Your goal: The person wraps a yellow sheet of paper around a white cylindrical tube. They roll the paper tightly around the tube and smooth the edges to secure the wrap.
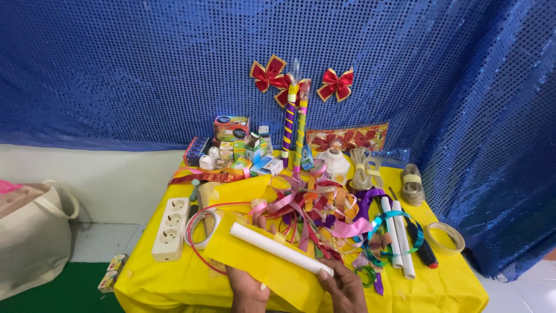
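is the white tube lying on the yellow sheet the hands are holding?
Yes: the white tube lies diagonally across the yellow sheet, with the left hand under the sheet and the right hand at the tube's lower end.

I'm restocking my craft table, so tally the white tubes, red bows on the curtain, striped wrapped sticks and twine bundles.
White tubes: 3, one on the yellow paper in the left hand and right hand, two lying to the right.
Red bows on the curtain: 3.
Striped wrapped sticks: 2.
Twine bundles: 2.
Total: 10.
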